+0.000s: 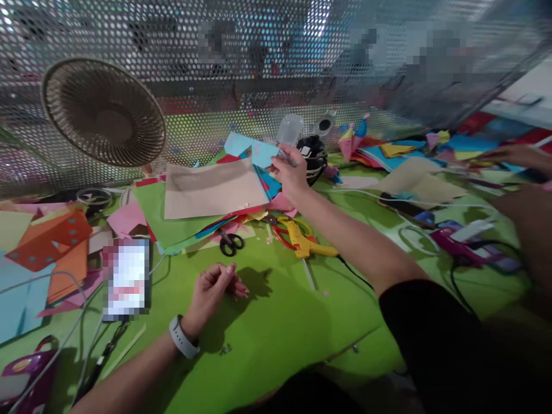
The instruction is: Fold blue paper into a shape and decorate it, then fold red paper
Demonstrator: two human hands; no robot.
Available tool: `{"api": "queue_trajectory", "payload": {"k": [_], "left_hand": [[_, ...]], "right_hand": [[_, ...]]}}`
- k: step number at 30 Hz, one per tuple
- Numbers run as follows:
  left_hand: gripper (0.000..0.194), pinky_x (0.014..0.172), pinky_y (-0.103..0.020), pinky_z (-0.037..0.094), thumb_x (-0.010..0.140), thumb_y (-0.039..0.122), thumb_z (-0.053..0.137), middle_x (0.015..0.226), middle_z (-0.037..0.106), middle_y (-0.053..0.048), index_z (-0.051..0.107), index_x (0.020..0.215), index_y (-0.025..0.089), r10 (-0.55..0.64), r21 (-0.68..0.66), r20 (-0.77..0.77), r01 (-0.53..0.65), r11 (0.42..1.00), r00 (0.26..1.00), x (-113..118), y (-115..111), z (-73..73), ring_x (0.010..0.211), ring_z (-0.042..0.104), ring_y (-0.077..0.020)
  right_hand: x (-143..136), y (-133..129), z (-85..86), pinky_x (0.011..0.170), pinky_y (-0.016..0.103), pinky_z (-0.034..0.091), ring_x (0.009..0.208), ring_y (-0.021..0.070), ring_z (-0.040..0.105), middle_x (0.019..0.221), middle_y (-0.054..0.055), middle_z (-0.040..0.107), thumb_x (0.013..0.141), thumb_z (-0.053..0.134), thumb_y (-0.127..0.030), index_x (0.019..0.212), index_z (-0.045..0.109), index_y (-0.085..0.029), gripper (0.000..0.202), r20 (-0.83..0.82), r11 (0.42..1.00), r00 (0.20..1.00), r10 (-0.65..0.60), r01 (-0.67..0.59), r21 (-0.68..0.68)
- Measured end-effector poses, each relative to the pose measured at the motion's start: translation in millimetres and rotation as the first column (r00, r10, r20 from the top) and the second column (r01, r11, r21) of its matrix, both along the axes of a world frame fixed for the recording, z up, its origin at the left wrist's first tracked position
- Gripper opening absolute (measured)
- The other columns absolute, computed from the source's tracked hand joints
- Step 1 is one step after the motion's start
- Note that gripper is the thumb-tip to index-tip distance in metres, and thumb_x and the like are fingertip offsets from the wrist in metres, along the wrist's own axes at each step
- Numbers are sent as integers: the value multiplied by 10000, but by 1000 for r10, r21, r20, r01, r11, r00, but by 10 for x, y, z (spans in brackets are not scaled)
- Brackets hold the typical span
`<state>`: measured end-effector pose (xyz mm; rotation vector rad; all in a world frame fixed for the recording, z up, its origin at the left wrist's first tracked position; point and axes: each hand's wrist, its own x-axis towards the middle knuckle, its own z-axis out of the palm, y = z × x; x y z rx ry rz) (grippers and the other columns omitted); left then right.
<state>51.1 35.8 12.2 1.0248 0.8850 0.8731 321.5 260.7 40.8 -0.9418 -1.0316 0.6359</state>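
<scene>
My right hand reaches over the back of the green table and pinches a light blue paper piece with small pink marks. Another light blue strip shows just left of it. Below them lies a large beige sheet on a stack of coloured paper. Near the table's middle is my left hand, fingers curled and thumb over them; whether anything is inside cannot be seen. Black-handled scissors lie behind it. A yellow glue gun rests beneath my right forearm.
A fan stands at the back left before a perforated metal screen. A phone, cables and orange paper lie left. A purple glue gun and another person's arm are at the right.
</scene>
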Motion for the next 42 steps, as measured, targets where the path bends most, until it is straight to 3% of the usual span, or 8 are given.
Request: {"api": "queue_trajectory", "payload": {"k": [3, 12, 21, 28, 31, 35, 38, 42], "left_hand": [[494, 522, -229, 522, 859, 612, 648, 594, 708, -43, 617, 699, 146, 3, 36, 1, -3, 999, 1000, 1, -8, 5, 520, 666, -130], [424, 645, -252, 564, 830, 565, 715, 775, 759, -46, 680, 893, 146, 55, 70, 29, -57, 996, 998, 24, 22, -82, 670, 706, -144], [444, 537, -226, 512, 893, 515, 664, 556, 676, -19, 626, 636, 154, -23, 99, 7, 22, 995, 1000, -14, -10, -27, 496, 627, -115], [413, 639, -229, 554, 840, 539, 717, 761, 757, -48, 706, 949, 140, 47, 64, 19, -48, 997, 999, 19, 11, -39, 662, 700, -131], [424, 650, -241, 565, 826, 543, 729, 746, 753, -48, 709, 941, 135, 45, 45, 19, -46, 998, 999, 26, 10, -41, 652, 702, -136], [429, 655, -244, 569, 819, 550, 733, 718, 749, -47, 707, 927, 136, 51, 43, 18, -52, 998, 999, 32, 5, -40, 633, 697, -134], [442, 651, -250, 573, 809, 561, 736, 707, 747, -50, 708, 920, 134, 45, 39, 19, -46, 998, 999, 35, 0, -43, 625, 697, -137], [437, 646, -262, 577, 776, 545, 773, 698, 745, -52, 711, 898, 130, 38, 31, 22, -39, 999, 999, 38, 0, -55, 613, 696, -140]], "right_hand": [[29, 162, -35, 759, 363, 585, 845, 190, 661, 909, 2, 623, 660, 748, -416, 1050, 577, -247, 458, -22, 999, 999, -49, 49, 20], [199, 377, -195, 740, 375, 611, 804, 181, 666, 942, 25, 617, 733, 699, -441, 1139, 573, -230, 475, 87, 991, 987, -135, 134, 14], [273, 346, -284, 769, 429, 614, 835, 227, 689, 943, 57, 648, 808, 647, -485, 1220, 573, -218, 497, 236, 991, 962, -133, 133, 15], [277, 363, -238, 783, 436, 611, 828, 229, 695, 973, 62, 658, 790, 659, -415, 1207, 563, -212, 474, 210, 990, 967, -140, 144, -3], [264, 516, -181, 818, 458, 605, 936, 254, 690, 1070, 94, 650, 818, 629, -437, 1237, 553, -201, 487, 227, 983, 956, -185, 184, 25], [233, 644, -147, 1000, 510, 521, 1184, 282, 612, 1251, 131, 600, 867, 574, -522, 1306, 520, -203, 545, 354, 965, 898, -261, 240, 103], [222, 543, -188, 1091, 483, 460, 1260, 261, 573, 1328, 130, 571, 878, 542, -602, 1311, 512, -219, 579, 439, 958, 854, -279, 218, 186], [234, 227, -177, 1091, 488, 468, 1234, 256, 601, 1306, 111, 608, 848, 525, -715, 1248, 541, -242, 619, 467, 967, 853, -235, 157, 201]]}}
